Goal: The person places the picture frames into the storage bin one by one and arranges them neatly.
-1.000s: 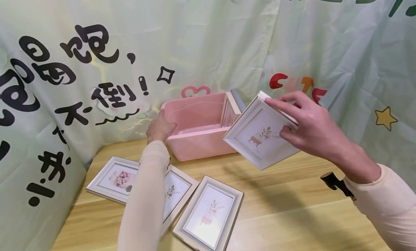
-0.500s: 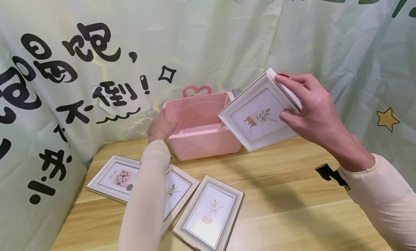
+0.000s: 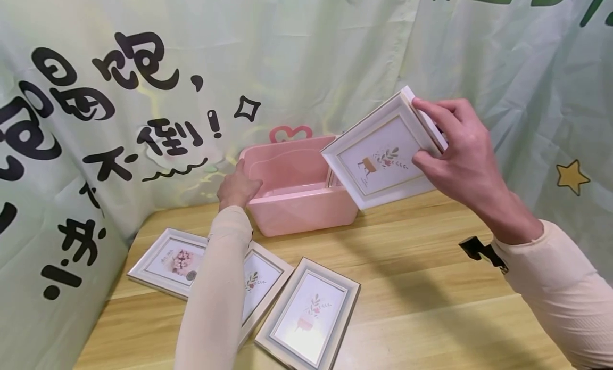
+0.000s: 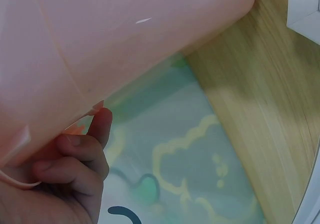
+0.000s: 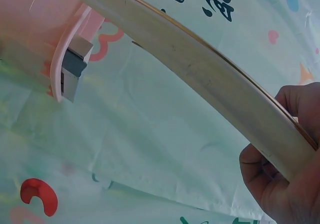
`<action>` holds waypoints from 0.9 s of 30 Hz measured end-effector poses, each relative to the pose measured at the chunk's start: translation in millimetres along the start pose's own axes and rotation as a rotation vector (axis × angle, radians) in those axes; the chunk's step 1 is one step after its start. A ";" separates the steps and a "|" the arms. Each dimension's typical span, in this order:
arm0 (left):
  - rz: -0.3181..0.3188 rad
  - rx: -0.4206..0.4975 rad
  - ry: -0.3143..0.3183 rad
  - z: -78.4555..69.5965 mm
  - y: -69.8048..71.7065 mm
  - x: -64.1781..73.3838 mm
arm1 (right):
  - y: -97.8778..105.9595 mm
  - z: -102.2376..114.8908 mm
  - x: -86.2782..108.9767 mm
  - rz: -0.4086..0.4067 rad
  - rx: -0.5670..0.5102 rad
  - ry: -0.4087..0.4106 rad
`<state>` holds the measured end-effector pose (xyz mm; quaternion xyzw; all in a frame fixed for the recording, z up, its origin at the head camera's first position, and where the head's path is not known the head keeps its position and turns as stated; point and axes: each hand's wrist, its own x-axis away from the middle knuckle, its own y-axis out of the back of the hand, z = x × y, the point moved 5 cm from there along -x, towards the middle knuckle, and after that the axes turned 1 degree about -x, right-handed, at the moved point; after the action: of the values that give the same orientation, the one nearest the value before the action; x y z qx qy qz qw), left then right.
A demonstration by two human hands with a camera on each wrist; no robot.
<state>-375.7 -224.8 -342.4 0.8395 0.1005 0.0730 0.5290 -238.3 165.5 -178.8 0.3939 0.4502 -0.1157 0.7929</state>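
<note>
My right hand [image 3: 466,151] pinches a white picture frame [image 3: 349,170] by its right side and holds it tilted above the table. The frame's lower left corner overlaps the right end of a pink plastic bin [image 3: 301,218]. In the right wrist view the frame's pale edge [image 5: 200,71] runs from the hand toward the bin. My left hand [image 3: 238,188] holds the bin's left end. In the left wrist view its fingers [image 4: 82,159] curl at the bin's rim. Another frame [image 3: 330,178] stands inside the bin's right end, mostly hidden behind the held one.
Three picture frames lie face up on the wooden table [image 3: 431,285]: a flower-print one [image 3: 153,285] at left, a middle one [image 3: 274,266] partly under my left sleeve, and one [image 3: 354,290] at front centre. A printed curtain [image 3: 316,66] hangs behind the bin.
My right hand has raised the picture frame and brought it slightly left, so it now covers the bin's right end. My left hand stays on the bin.
</note>
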 end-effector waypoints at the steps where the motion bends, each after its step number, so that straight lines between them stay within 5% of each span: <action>1: -0.001 0.003 -0.002 -0.2 0.3 0.4 | -0.4 -0.6 -0.7 -0.003 0.001 -0.008; 27: -0.008 0.031 -0.004 -1.9 1.8 2.4 | -28.9 -14.4 -17.2 -0.059 -0.075 -0.149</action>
<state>-373.7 -223.3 -340.0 0.8474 0.1038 0.0677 0.5163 -272.6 153.9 -184.1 0.3410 0.4055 -0.1511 0.8346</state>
